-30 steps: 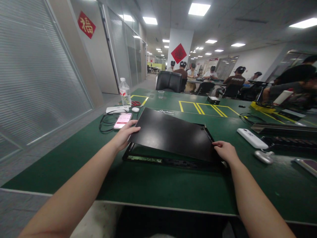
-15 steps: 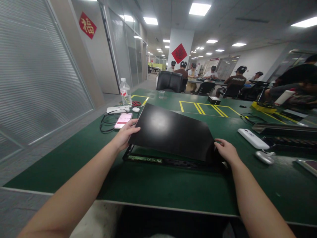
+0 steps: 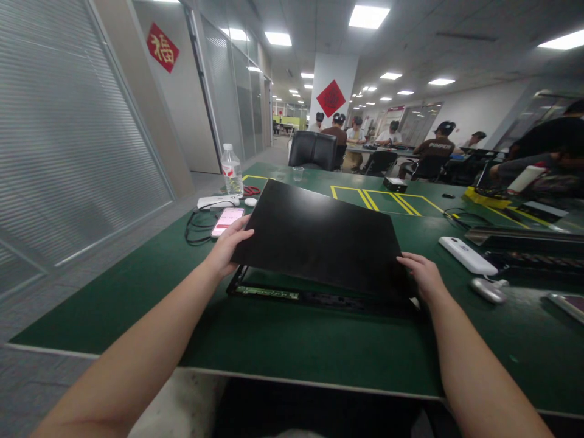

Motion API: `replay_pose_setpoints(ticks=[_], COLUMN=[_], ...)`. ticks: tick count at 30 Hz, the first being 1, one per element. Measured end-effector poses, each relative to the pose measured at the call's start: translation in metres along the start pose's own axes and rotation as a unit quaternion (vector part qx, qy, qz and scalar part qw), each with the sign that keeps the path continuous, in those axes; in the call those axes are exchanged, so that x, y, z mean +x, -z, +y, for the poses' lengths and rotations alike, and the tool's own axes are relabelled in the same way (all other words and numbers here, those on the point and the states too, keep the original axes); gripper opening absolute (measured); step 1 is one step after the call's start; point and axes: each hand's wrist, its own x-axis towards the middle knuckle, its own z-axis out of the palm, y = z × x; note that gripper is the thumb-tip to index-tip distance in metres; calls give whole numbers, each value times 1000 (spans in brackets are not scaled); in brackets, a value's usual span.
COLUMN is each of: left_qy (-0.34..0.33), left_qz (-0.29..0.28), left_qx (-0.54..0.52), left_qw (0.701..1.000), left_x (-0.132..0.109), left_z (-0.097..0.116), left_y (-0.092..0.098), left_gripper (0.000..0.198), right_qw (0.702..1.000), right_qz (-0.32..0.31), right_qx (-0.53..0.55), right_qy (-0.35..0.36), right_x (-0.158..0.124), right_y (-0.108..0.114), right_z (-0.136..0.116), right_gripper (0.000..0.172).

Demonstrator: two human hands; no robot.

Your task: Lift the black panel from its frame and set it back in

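A thin black panel (image 3: 319, 237) is held tilted above a black frame (image 3: 328, 300) that lies on the green table (image 3: 292, 347). My left hand (image 3: 228, 243) grips the panel's left edge, thumb on top and fingers behind. At the right edge, my right hand (image 3: 422, 274) holds the panel with its fingers along the side. A green circuit strip (image 3: 269, 293) shows in the near side of the frame. The panel hides most of the frame's inside.
Left of the panel are a phone (image 3: 227, 221), black cables, a white power bank (image 3: 218, 201) and a water bottle (image 3: 232, 170). On the right lie a white device (image 3: 468, 255), a silver mouse-like object (image 3: 489, 290) and long dark parts (image 3: 538, 261). Several people sit farther back.
The panel's far edge has risen slightly and the bright reflection on its surface is gone. My right hand has shifted a little along the right edge.
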Motion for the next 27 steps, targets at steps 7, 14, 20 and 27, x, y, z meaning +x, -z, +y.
replay_pose_setpoints(ticks=[7, 14, 20, 27], left_qy=[4, -14, 49, 3], left_qz=[7, 25, 17, 76], left_qx=[-14, -11, 90, 243], left_qw=[1000, 1000, 995, 967], left_x=[8, 12, 10, 14], left_z=[2, -6, -12, -16], left_y=[11, 10, 5, 12], left_gripper=[44, 33, 39, 46], right_qw=[943, 903, 869, 861], right_qz=[-163, -163, -62, 53], right_qx=[289, 382, 480, 506], right_qy=[-13, -108, -102, -30], right_x=[-25, -27, -24, -24], right_y=[3, 3, 4, 1], right_z=[-31, -34, -40, -44], right_gripper=[41, 27, 37, 32])
